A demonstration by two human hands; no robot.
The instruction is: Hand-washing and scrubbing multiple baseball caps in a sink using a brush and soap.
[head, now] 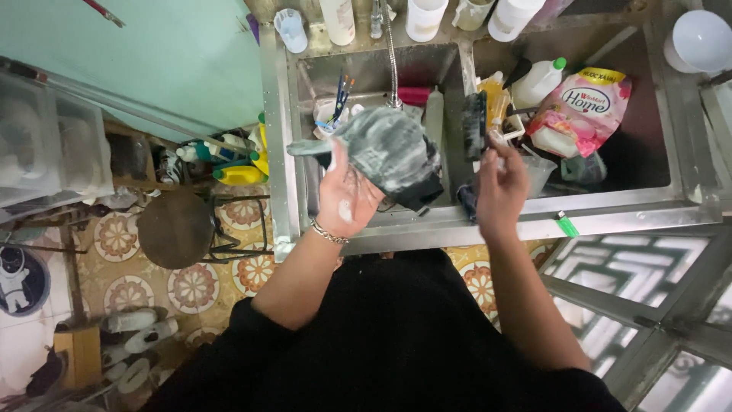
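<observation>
Item 1: shoe [393, 152], dark, coated in grey-white suds. Held above the left basin of the steel sink [284, 137], near its front edge. Lather covers most of the upper; a dark patch shows bare at the lower right. Judged: soaping well advanced, rinsing not yet done.

Item 2: left hand [347, 194]. Grip closed on the shoe from below, thumb up along its side; foam on palm and wrist. Thin bracelet [329, 233] at the wrist.

Item 3: right hand [499, 187]. Fingers closed around a scrub brush [476, 124], its dark bristle block standing upright just right of the shoe, apart from it.

Item 4: tap hose [392, 57], hanging at the back of the left basin; whether water runs cannot be told.

Item 5: right basin, crowded: pink refill pouch [583, 107], white bottle [537, 80] with green cap, clear jug [540, 172] near the front edge.

Item 6: round stool [175, 227] on the patterned tile floor, left of the sink.
</observation>
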